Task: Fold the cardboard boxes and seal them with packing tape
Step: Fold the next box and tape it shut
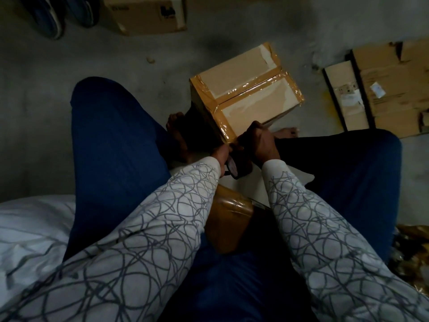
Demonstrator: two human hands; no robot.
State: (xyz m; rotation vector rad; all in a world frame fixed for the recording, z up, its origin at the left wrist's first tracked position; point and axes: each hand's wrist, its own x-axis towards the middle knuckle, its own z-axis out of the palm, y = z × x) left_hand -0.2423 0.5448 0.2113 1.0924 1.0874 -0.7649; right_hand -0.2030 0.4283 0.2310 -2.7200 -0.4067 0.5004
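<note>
A closed cardboard box [246,89] stands on the floor between my bare feet, its top crossed by glossy brown packing tape. At its near corner my left hand [221,156] grips a dark tape roll [234,168]. My right hand [262,142] is curled close against the same corner, pinching the tape where it leaves the roll. A second brown taped piece [229,219] lies between my forearms, partly hidden.
Flattened cardboard sheets [380,89] lie on the grey floor at the right. Another cardboard box [144,15] and a pair of shoes [58,15] sit at the top left. A white sheet [297,177] lies under my hands. White cloth [30,228] is at the lower left.
</note>
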